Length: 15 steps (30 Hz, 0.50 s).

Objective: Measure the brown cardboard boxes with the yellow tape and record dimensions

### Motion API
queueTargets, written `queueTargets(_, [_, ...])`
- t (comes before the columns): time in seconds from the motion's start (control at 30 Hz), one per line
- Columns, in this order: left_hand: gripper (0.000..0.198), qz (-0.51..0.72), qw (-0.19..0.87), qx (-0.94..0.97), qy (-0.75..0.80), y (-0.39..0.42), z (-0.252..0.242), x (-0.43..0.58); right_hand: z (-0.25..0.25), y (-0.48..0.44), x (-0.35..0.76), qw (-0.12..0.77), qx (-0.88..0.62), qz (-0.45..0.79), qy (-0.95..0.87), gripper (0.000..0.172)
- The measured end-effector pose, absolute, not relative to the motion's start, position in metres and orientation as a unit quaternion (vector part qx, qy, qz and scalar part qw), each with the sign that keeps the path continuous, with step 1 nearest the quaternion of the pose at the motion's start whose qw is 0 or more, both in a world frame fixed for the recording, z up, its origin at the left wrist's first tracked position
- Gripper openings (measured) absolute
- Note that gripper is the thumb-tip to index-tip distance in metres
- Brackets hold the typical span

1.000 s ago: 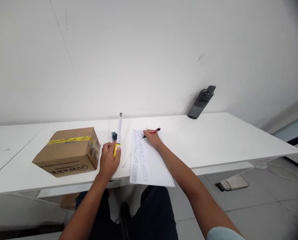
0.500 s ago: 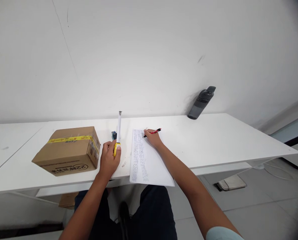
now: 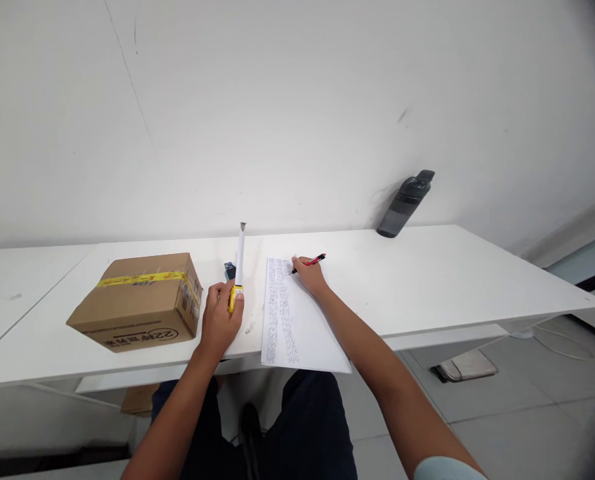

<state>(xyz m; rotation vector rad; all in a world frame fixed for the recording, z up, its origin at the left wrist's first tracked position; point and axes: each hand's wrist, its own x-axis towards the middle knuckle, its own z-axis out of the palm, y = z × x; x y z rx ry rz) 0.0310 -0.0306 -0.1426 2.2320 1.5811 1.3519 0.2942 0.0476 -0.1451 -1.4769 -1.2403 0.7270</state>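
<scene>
My left hand (image 3: 221,316) is closed around a yellow tape measure (image 3: 236,297). Its white blade sticks out away from me, a metal hook at the far end. My right hand (image 3: 309,276) grips a red and black pen (image 3: 313,261) with its tip at the upper part of a white paper pad (image 3: 307,333). Columns of small handwriting fill the pad's left side, and its near edge hangs over the table edge. Just beyond my left hand lies a small dark and blue object (image 3: 230,271), partly hidden by the tape blade.
A taped cardboard box (image 3: 137,300) sits left of my left hand on the white table (image 3: 427,280). Toward the right, a dark bottle (image 3: 405,204) stands near the wall. A light, flat object (image 3: 467,365) lies on the floor below the table.
The whole view has shifted slightly, so things appear a little farther right. My right hand and pen have moved slightly right over the pad. The tape measure stays held.
</scene>
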Motion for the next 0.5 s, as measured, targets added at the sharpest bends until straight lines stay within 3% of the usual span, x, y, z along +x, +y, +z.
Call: queueTargets(0.5, [0.040,0.436,0.056,0.733,0.519,-0.0296,-0.1432,0.0302,-0.1503,0.0506,0.2945,0.511,-0.625,0.274,-0.523,0.036])
